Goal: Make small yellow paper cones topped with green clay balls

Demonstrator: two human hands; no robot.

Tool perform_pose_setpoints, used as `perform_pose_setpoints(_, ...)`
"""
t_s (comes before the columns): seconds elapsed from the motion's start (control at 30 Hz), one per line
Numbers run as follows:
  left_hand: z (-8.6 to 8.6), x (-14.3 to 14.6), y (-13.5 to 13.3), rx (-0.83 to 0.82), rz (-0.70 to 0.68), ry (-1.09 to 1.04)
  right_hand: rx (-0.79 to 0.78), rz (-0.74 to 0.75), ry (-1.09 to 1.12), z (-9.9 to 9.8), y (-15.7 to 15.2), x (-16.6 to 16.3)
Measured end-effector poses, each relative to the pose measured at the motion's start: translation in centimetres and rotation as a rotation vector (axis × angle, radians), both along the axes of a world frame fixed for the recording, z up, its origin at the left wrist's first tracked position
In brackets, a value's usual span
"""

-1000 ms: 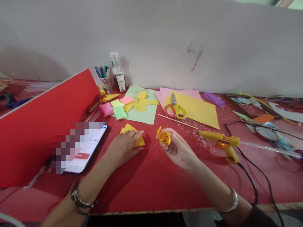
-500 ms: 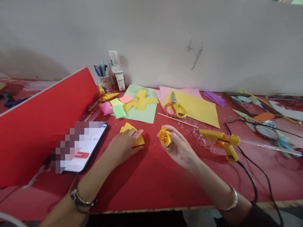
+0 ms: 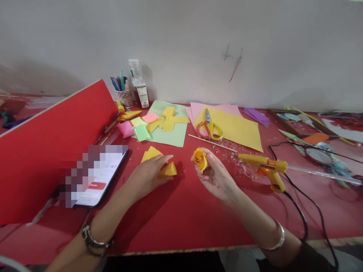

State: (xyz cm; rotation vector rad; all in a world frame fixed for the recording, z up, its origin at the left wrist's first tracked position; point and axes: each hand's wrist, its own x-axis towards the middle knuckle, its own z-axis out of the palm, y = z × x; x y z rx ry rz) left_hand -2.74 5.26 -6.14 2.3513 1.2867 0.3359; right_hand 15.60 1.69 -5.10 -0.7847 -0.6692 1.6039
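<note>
In my right hand is a yellow paper flower, its layered petals curling in a spiral that faces up and to the left. My left hand has its thumb and fingers closed around a curved yellow paper piece, just above the red tabletop. Beneath and behind that hand lie more yellow paper pieces, partly covered by it. To the right of my right hand, a yellow glue gun lies on its side with a small orange light showing.
Scissors rest on a yellow sheet. A thin stick lies before them. Small colored packets sit behind my left hand. A phone leans near a red board. The glue gun's black cord runs over the front edge.
My left hand has gripped and lifted a yellow paper piece, which now curves up between thumb and fingers. My right hand has turned the flower slightly and shifted it a little right and up.
</note>
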Motion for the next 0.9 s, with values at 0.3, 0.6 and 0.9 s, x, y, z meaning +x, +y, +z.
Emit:
perform_pose_setpoints(0.3, 0.9, 0.5, -1.0, -0.122, -0.102, -0.456, 0.322, -0.174, -0.487, 0.5, -0.8, -0.6)
perform_pose_setpoints(0.6, 0.8, 0.9, -1.4, -0.210, -0.120, -0.493, 0.534, -0.215, -0.875, 0.6, -1.4, -0.8)
perform_pose_setpoints(0.9, 1.0, 1.0, -1.7, -0.346, -0.065, -0.579, 0.711, -0.205, -1.031, 0.6, -1.3, -0.8)
